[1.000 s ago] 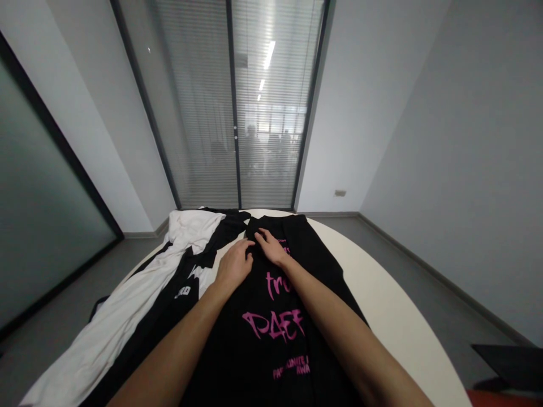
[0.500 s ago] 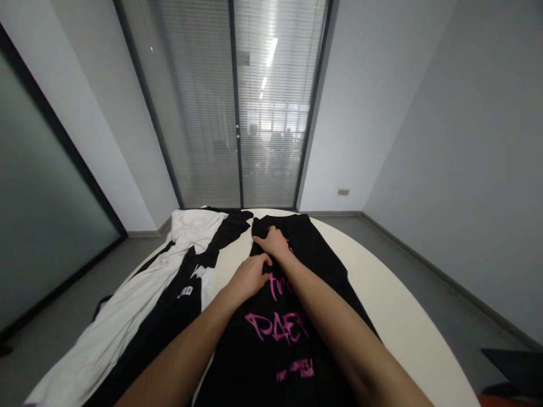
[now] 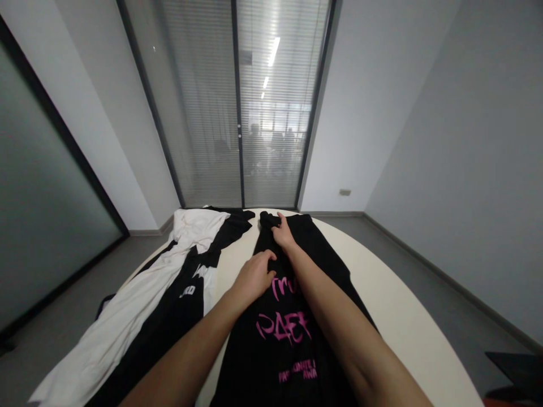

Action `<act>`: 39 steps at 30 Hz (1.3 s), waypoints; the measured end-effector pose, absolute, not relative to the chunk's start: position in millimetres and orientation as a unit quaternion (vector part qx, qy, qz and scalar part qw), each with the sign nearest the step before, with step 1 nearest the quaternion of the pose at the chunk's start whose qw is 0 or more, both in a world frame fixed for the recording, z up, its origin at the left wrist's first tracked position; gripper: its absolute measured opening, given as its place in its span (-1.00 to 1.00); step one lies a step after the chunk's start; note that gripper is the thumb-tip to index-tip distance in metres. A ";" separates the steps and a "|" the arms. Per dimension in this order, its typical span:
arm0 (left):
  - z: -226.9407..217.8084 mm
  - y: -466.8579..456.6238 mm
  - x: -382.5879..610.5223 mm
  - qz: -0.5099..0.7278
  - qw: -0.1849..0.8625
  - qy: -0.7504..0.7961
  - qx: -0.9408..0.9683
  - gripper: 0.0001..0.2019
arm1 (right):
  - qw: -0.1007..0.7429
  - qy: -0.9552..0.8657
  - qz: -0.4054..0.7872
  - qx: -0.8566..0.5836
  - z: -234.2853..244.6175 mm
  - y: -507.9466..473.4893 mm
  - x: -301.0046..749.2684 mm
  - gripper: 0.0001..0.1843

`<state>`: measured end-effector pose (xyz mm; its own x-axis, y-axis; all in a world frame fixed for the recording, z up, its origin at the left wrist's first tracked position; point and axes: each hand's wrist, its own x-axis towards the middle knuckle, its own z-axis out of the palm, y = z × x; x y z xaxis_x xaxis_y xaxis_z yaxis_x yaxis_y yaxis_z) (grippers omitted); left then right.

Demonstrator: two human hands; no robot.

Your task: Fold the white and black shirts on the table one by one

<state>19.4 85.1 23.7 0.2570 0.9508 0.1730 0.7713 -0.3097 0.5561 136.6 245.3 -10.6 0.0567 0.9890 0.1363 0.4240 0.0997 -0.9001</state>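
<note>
A black T-shirt (image 3: 292,333) with pink lettering lies lengthwise on the round table, its left side folded inward. My left hand (image 3: 254,277) is at the shirt's left edge, thumb and forefinger curled in a pinch on the cloth. Farther up, my right hand (image 3: 283,232) grips the fabric near the far left corner, where the cloth bunches in a small raised fold. My right forearm covers part of the lettering.
The pale round table (image 3: 394,316) curves away on the right. White and black clothes (image 3: 156,294) are spread along its left side. Behind stand a glass partition with blinds (image 3: 203,113) and a grey wall. A dark object (image 3: 517,373) shows at lower right.
My right hand has moved slightly up and right, and the shirt's far left corner has bunched inward. The shirt's left edge has shifted right, my left hand with it.
</note>
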 end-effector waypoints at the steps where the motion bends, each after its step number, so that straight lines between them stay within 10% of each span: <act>1: 25.0 83.7 20.1 0.239 0.181 0.564 0.769 -0.70 | 0.438 -0.594 0.340 -0.584 -13.0 247.6 138.9 -0.31; 9: 31.2 69.7 28.9 0.149 0.143 0.597 0.775 -0.77 | 0.480 -0.557 0.318 -0.598 -25.6 258.0 149.3 -0.59; 31: 16.5 74.7 38.3 0.176 0.204 0.577 0.771 -0.87 | 0.447 -0.558 0.291 -0.636 -24.3 294.6 183.0 -0.46; 37: 9.3 70.3 43.7 0.160 0.151 0.587 0.779 -0.86 | 0.428 -0.580 0.272 -0.637 -27.1 280.4 186.5 -0.12; 39: 8.3 69.1 45.0 0.161 0.137 0.589 0.780 -0.86 | 0.429 -0.582 0.263 -0.639 -26.4 277.0 184.2 -0.33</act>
<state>45.0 69.1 8.3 0.2554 0.9627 0.0891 0.8746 -0.2693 0.4031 184.2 277.0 -26.4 0.1857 0.9689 0.1634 0.5182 0.0448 -0.8541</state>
